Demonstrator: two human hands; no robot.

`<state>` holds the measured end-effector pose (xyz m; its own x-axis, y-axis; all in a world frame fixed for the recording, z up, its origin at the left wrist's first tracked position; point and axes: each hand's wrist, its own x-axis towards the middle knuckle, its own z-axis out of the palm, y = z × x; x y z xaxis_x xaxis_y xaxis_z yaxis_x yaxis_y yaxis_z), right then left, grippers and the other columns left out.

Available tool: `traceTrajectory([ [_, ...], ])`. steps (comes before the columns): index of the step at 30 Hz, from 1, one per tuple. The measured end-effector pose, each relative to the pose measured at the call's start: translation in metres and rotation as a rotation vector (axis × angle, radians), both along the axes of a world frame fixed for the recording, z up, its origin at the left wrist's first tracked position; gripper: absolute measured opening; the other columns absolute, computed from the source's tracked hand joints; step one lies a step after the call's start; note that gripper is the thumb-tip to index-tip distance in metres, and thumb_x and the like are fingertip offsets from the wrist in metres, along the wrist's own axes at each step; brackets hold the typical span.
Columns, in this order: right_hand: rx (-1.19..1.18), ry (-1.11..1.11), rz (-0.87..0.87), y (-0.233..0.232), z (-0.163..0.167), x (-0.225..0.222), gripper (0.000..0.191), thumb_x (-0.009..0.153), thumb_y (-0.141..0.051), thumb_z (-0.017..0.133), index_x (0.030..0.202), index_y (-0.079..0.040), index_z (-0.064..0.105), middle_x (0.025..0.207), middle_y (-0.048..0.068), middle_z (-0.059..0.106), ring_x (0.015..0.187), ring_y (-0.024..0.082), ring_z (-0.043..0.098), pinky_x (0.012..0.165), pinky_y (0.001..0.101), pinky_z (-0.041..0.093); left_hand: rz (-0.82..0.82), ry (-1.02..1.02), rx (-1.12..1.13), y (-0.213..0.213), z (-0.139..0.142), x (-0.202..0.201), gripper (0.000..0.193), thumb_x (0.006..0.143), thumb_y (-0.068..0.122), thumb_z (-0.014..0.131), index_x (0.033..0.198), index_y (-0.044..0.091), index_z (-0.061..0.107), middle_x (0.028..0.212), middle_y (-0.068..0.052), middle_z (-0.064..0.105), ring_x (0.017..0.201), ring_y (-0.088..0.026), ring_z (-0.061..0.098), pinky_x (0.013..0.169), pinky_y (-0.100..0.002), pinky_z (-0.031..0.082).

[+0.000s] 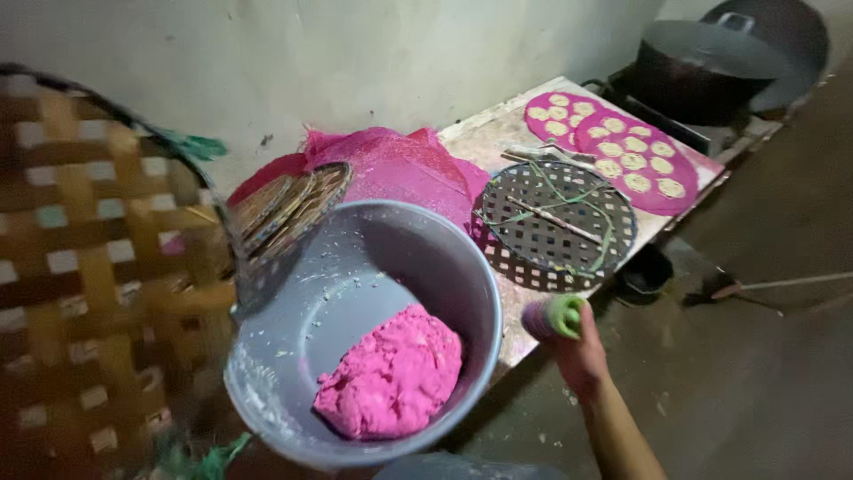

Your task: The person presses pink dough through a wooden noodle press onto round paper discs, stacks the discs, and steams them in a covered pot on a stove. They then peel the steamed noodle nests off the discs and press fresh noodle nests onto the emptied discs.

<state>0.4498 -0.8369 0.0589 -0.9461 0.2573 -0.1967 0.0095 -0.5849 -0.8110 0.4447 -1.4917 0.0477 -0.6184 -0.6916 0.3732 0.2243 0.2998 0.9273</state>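
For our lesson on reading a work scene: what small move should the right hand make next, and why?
Probably bring the right hand and the green tool it grips toward the basin. The pink dough lies there untouched. The hand is off the table edge, away from the dough. The woven tray beside it carries only sticks and string, while the pink mats beyond already carry shaped rounds.

The large woven brown bamboo tray (89, 267), at nine o'clock, is blurred and cut off by the left edge. At five o'clock, the right hand (582, 356) has its fingers hidden behind the blurred green and purple cylindrical object (553, 317) it grips. At one o'clock, the dark round metal pan (711, 67) runs past the top edge. The grey plastic basin (355, 267) hides the table edge beneath it.
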Motion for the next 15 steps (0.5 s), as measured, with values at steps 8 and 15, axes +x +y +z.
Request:
traceTrajectory([
  [8,0.425,0.279,0.293,-0.017,-0.008,-0.316,0.047,0.106,-0.048,0.053,0.128,-0.009,0.067,0.119,0.006,0.069,0.104,0.013,0.064,0.092,0.0316,0.051,0.178,0.029,-0.056,0.084,0.024,0.005,0.045,0.112,0.027,0.058,0.148,0.0,0.048,0.142,-0.017,0.058,0.123,-0.036,0.056,0.103,-0.054,0.044],
  [15,1.062,0.086,0.331,-0.035,-0.013,-0.438,0.068,0.096,-0.062,0.058,0.135,-0.006,0.063,0.138,0.021,0.061,0.132,0.032,0.055,0.112,0.0446,0.042,0.358,0.078,-0.071,0.183,0.035,-0.038,0.048,0.111,0.03,0.057,0.149,0.001,0.047,0.143,-0.016,0.057,0.125,-0.035,0.055,0.105,-0.054,0.044],
])
